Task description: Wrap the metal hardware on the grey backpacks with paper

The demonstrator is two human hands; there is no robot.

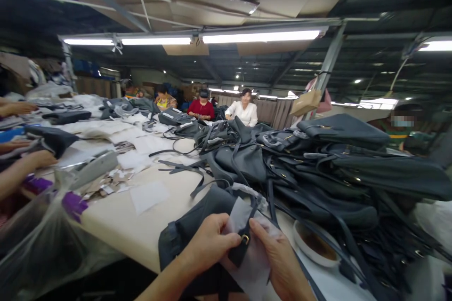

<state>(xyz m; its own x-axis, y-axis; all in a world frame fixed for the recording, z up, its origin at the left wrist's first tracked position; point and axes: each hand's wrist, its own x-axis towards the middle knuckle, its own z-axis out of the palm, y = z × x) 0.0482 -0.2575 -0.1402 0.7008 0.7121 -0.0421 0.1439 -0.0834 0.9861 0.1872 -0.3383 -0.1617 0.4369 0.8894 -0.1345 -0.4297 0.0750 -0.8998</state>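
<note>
A dark grey handbag (197, 225) lies at the near edge of the long worktable (120, 221). My left hand (208, 242) grips the bag's strap tab with thumb and fingers closed, right by a small brass ring (245, 239). My right hand (278, 256) pinches a sheet of white tissue paper (247, 263) that wraps around that tab. The two hands meet at the ring.
A tall heap of dark grey bags and straps (318, 169) fills the table's right side. A small bowl (312, 244) sits by my right hand. Paper scraps (109, 181) and a clear plastic bag (42, 235) lie left. Other people's hands (38, 160) work at left; several seated people (243, 110) are far off.
</note>
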